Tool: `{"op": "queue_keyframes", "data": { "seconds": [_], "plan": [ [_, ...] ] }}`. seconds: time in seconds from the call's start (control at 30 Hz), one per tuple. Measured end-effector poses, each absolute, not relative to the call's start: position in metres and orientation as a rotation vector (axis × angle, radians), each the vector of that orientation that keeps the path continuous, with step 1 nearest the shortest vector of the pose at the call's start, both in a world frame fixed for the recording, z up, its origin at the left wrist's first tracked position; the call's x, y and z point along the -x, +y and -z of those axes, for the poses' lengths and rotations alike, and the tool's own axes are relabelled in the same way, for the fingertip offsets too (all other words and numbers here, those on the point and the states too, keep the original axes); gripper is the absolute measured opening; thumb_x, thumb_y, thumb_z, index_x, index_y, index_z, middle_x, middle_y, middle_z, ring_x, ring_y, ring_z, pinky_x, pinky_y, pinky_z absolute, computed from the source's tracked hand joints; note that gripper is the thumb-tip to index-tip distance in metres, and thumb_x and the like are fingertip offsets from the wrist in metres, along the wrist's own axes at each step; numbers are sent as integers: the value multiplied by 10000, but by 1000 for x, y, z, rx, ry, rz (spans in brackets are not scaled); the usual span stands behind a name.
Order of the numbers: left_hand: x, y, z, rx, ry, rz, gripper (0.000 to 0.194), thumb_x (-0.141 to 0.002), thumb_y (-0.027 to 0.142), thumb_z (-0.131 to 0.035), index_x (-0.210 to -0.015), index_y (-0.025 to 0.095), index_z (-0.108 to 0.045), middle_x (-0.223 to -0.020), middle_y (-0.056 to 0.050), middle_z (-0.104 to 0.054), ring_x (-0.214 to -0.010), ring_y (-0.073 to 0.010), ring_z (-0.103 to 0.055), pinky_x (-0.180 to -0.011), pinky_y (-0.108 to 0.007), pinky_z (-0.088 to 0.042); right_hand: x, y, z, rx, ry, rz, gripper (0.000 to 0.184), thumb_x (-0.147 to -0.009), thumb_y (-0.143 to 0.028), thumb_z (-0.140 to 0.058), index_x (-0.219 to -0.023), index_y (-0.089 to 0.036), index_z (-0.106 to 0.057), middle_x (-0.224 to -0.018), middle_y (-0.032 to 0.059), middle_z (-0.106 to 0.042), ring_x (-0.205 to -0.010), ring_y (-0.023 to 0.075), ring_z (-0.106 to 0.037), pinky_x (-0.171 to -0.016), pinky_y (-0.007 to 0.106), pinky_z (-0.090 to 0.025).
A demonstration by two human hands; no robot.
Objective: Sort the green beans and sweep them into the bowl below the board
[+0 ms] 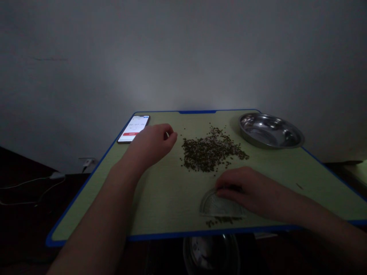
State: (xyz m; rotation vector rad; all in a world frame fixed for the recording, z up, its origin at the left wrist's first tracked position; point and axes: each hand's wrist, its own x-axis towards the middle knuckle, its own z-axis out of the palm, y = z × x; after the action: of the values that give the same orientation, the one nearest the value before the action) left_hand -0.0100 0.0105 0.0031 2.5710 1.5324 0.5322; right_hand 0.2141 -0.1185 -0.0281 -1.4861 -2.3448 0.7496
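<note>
A clear half-round protractor [221,205] lies on the tabletop near its front edge. My right hand [241,187] is closed on its curved side, thumb and fingers pinching it. Just in front of its straight edge is a short row of dark grains [223,220]. Beyond it spreads a pile of small dark brown grains [208,151]. To the left of this pile is my left hand [156,141], its fingers curled in and the thumb near the index finger. Whether it holds anything is hidden.
A shiny metal bowl [271,131] stands at the back right of the blue-edged table [169,206]. At the back left lies a phone [134,128] with a lit screen. Another metal bowl [212,254] sits below the front edge. A wall [195,57] rises behind.
</note>
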Motion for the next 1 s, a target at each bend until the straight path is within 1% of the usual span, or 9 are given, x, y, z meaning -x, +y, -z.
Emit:
{"op": "queue_keyframes", "data": {
  "seconds": [0.17,0.33,0.77,1.0],
  "plan": [
    [9,10,-3,-2560,1536,-528,292,-834,395,-438,-788,196,-646,-723,-53,-658,-625,-169,-544,-558,-296,-339,-212,-121,28,1425,-2370,-802,180,-907,-267,-545,-853,-182,-694,-786,19,-697,-725,143,-612,-667,253,-424],
    [8,10,-3,-2550,1542,-526,293,-832,396,-444,-793,191,-650,-725,-51,-658,-627,-166,-546,-558,-290,-338,-212,-122,29,1394,-2371,-846,164,-898,-251,-556,-863,-181,-700,-791,18,-696,-730,138,-614,-671,242,-423],
    [8,10,-2,-2591,1538,-504,288,-843,390,-435,-783,198,-640,-703,-45,-657,-599,-152,-534,-541,-283,-318,-212,-124,32,1412,-2352,-920,175,-892,-269,-555,-850,-190,-706,-764,6,-695,-687,132,-607,-626,246,-410],
    [8,10,-3,-2588,1547,-506,282,-834,395,-448,-787,196,-642,-708,-48,-663,-604,-157,-545,-546,-285,-330,-214,-126,30,1456,-2315,-972,193,-892,-299,-548,-861,-195,-708,-789,9,-710,-703,145,-616,-599,248,-409]
  ]
}}
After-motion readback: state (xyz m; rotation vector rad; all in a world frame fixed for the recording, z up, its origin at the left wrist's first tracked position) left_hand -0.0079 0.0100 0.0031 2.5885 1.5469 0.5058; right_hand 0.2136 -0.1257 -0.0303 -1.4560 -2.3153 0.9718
